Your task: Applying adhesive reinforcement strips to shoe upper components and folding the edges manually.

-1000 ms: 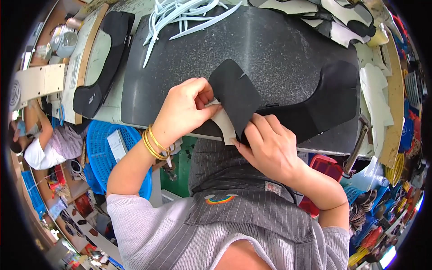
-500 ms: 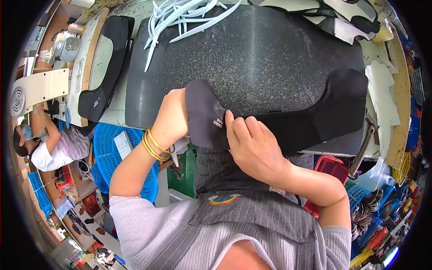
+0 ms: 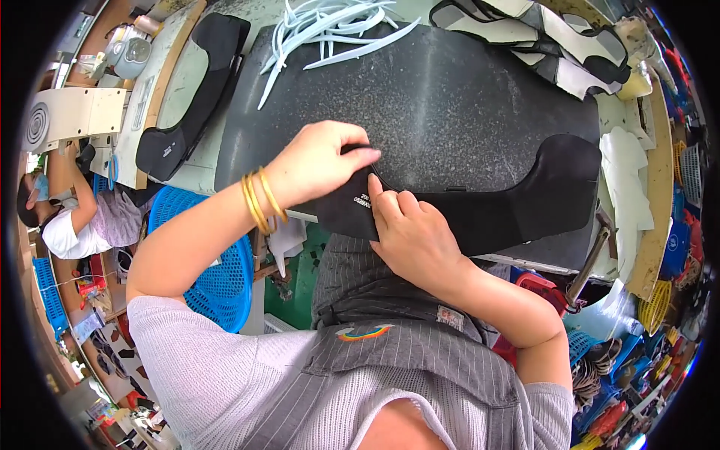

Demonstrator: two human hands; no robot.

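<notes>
A long black curved fabric piece (image 3: 487,214) with widened ends lies along the near edge of the dark board (image 3: 420,105). My left hand (image 3: 319,161) is over its left end, thumb and forefinger closed at the inner edge, with a bit of black showing between them. Just to its right, my right hand (image 3: 420,236) lies on top of the piece. Its forefinger is stretched out toward the same edge, and its other fingers are lightly bent over the fabric. Small white print shows between the hands. My left hand hides part of the left end.
Pale blue strips (image 3: 330,34) lie heaped at the board's far left. Black-and-white cut pieces (image 3: 555,45) are stacked far right. More black curved pieces (image 3: 199,97) lie at left. A blue basket (image 3: 225,285) stands below; a co-worker (image 3: 82,217) sits further left.
My left hand has risen from the outer left end to the inner edge, and its thumb now shows. The left end has come down flatter. The right hand stays on the piece.
</notes>
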